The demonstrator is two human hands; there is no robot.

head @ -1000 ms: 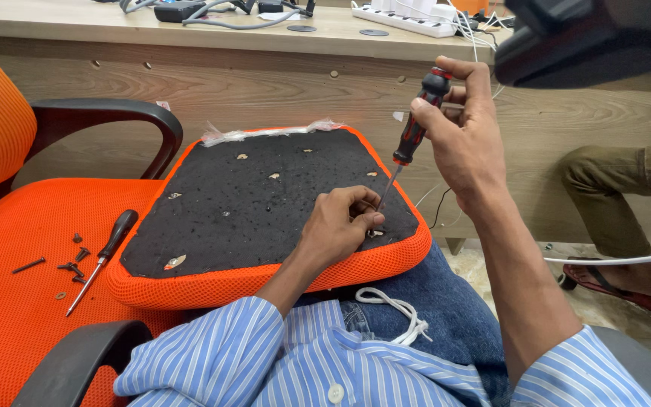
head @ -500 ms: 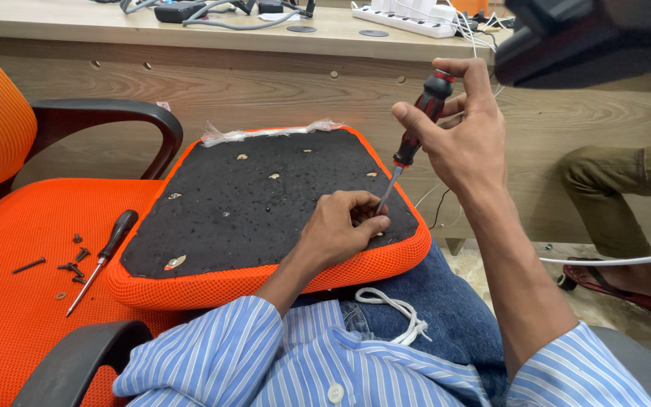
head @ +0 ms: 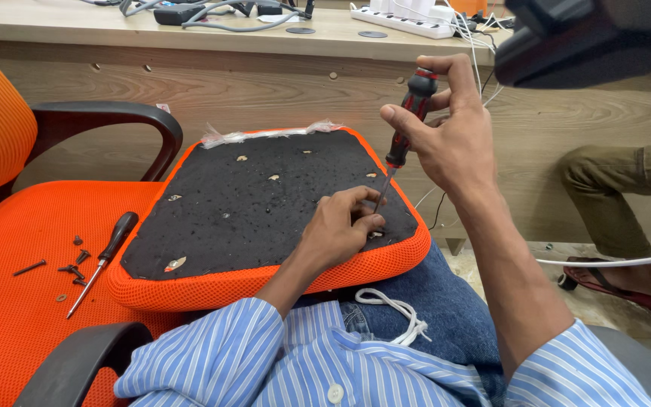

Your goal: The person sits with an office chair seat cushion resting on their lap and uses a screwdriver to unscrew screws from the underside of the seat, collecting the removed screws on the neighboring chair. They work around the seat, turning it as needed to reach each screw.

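Observation:
An orange seat cushion (head: 212, 290) lies upside down across my lap, its black underside (head: 265, 203) facing up. My right hand (head: 453, 139) grips a red-and-black screwdriver (head: 408, 120) almost upright, its tip down at the cushion's near right corner. My left hand (head: 340, 226) rests on the black underside there, fingers pinched around the tip of the blade. What the fingers pinch is hidden.
An orange office chair (head: 9, 301) stands at my left; on its seat lie a second black-handled screwdriver (head: 103, 260) and several loose dark screws (head: 73, 267). A wooden desk (head: 190, 38) with cables and a power strip (head: 404, 19) runs behind. Another person's leg (head: 627, 188) is at right.
My right hand and the screwdriver have shifted slightly left and turned a little on the handle. My left hand stays at the tip.

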